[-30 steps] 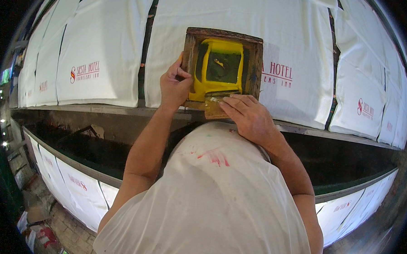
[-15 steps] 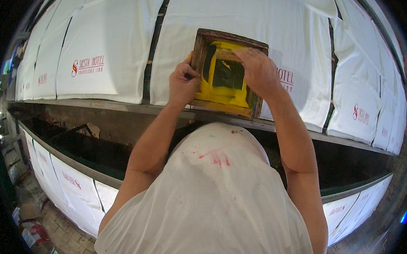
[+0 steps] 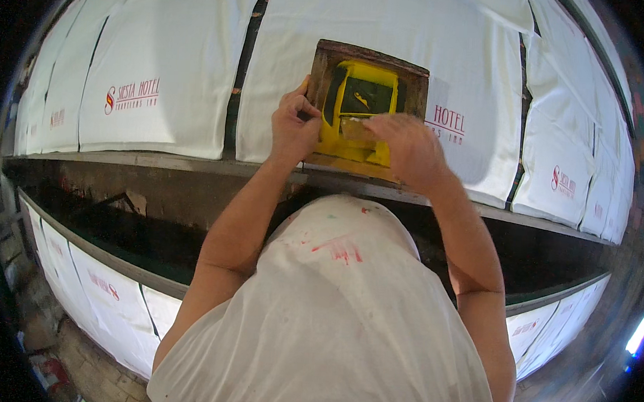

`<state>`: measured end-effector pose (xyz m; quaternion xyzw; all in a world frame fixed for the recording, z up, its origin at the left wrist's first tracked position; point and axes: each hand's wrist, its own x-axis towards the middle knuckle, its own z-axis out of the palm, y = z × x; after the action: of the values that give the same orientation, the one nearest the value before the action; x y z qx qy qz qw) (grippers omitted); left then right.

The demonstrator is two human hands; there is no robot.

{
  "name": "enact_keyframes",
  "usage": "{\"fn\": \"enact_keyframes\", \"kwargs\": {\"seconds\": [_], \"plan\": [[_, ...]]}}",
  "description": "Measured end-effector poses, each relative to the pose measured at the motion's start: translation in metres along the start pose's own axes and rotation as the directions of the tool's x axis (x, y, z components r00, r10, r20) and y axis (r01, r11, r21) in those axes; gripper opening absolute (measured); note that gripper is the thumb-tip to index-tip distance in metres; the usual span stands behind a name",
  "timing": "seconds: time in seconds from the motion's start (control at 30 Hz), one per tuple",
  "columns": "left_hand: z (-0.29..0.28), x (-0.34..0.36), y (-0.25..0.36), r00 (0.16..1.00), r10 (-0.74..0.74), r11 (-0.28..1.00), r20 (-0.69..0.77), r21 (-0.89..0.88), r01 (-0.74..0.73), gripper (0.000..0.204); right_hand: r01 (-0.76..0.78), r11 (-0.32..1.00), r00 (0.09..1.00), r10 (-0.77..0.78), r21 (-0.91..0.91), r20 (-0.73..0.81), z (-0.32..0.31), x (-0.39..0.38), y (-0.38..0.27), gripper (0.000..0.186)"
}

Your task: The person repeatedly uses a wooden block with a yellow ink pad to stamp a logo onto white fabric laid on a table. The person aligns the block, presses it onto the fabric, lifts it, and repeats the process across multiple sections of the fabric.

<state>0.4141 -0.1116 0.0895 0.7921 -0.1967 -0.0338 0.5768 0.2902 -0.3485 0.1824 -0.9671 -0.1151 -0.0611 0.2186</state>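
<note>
A wooden screen-printing frame lies on a white cloth that bears red print, part of it covered by the frame. Yellow ink coats much of its dark mesh, thickest toward the near side. My left hand grips the frame's left side with curled fingers. In the lower half of the mesh, my right hand is closed on a small squeegee smeared with yellow. The hand hides the squeegee's right end and part of the frame's right side.
More white printed cloths lie side by side along the long table, with dark gaps between them. Its near ledge runs just in front of my body. Behind me another table carries similar cloths. Clutter lies on the floor at lower left.
My right hand has drawn the squeegee from the far part of the mesh toward the near part. The left hand keeps its hold on the frame's side.
</note>
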Motion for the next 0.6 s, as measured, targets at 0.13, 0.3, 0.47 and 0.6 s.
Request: {"fn": "enact_keyframes", "kwargs": {"seconds": [0.13,0.3,0.47,0.6], "plan": [[-0.001,0.001,-0.002,1.0,-0.002,1.0,0.016,0.016,0.002,0.014,-0.076,0.997,0.997,0.076,0.017,-0.026,-0.008,0.038,0.028,0.043],[-0.002,0.001,-0.005,0.999,0.04,0.999,0.009,0.0,-0.04,0.013,-0.07,0.995,0.995,0.064,-0.074,-0.08,0.006,0.031,0.011,0.045],[-0.002,-0.001,-0.004,1.0,0.023,1.0,0.015,0.02,-0.024,0.013,-0.025,0.999,1.0,0.025,-0.033,0.009,0.001,0.008,-0.005,0.049],[-0.002,0.001,0.001,1.0,0.006,1.0,0.018,0.007,-0.006,0.014,-0.137,0.989,0.99,0.138,0.054,-0.004,-0.008,0.04,0.029,0.048]]}}
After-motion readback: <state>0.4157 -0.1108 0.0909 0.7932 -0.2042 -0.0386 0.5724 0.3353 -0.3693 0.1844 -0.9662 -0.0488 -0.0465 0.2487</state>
